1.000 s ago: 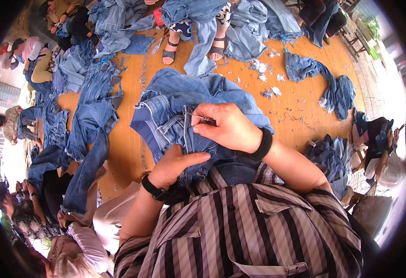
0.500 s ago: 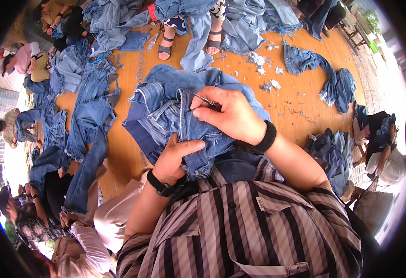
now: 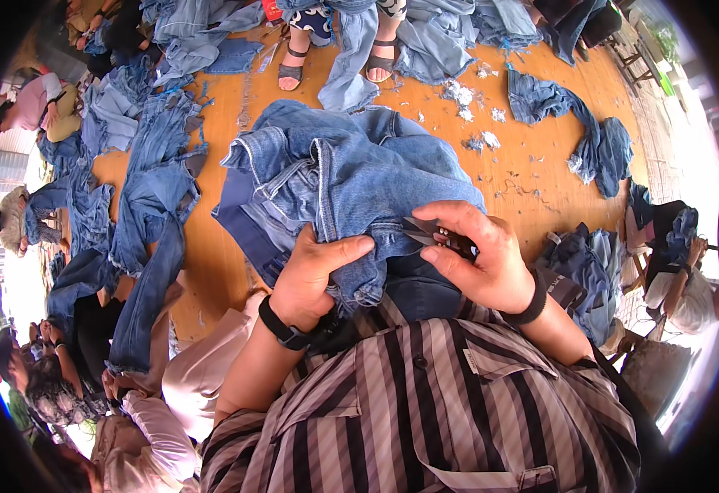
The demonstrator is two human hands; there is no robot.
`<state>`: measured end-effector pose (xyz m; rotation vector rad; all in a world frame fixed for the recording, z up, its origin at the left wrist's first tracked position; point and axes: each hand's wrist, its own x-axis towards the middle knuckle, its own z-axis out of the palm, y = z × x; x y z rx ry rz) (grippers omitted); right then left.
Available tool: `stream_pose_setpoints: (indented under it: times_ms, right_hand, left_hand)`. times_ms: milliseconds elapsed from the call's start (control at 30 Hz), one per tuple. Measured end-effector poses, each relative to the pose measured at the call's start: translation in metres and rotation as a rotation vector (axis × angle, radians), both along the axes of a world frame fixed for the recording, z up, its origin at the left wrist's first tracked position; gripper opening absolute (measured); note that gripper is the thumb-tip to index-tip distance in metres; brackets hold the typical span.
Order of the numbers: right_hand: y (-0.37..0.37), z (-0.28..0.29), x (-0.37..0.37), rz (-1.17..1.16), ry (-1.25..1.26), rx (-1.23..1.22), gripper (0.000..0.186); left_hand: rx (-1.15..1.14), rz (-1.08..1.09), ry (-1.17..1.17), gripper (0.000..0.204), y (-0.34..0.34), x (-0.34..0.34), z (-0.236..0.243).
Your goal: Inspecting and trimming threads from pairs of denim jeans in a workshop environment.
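Note:
A bunched pair of blue jeans (image 3: 376, 177), with white-edged seams and a dark blue band at its left side, lies in front of me above my lap. My left hand (image 3: 310, 279) grips its lower left part, thumb stretched over the denim. My right hand (image 3: 478, 255) holds a small dark metal cutting tool (image 3: 454, 241) with a pointed blade, at the lower right of the jeans beside a seam. I cannot tell whether the blade touches the cloth.
The wooden work surface (image 3: 532, 205) bears long denim pieces (image 3: 162, 181), a twisted leg (image 3: 597, 156), fluffy scraps (image 3: 462, 94) and a darker pile (image 3: 581, 279). A co-worker's sandalled feet (image 3: 380, 62) are ahead. Several people (image 3: 47, 107) sit along the left and right sides.
My right hand has moved right and down with the tool, away from the seam near the middle of the jeans. My left hand and the jeans have shifted slightly up and left.

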<state>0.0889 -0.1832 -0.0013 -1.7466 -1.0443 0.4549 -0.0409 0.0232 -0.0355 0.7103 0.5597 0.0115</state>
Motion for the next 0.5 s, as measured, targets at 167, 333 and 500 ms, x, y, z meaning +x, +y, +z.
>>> stream_pose_setpoints:
  times_ms: [167, 333, 500]
  right_hand:
    - [0.0042, -0.0035, -0.0089, -0.012, -0.125, 0.02, 0.044]
    - [0.0063, -0.0078, -0.0112, -0.004, -0.119, 0.052, 0.043]
    - [0.0066, -0.0056, -0.0121, 0.013, -0.062, 0.062, 0.039]
  left_hand:
    - [0.009, 0.032, 0.017, 0.055, -0.0023, 0.0022, -0.002]
    - [-0.039, 0.04, -0.005, 0.052, -0.0044, 0.0036, -0.0035]
    - [-0.07, 0.025, -0.081, 0.045, -0.0055, 0.0046, -0.0013]
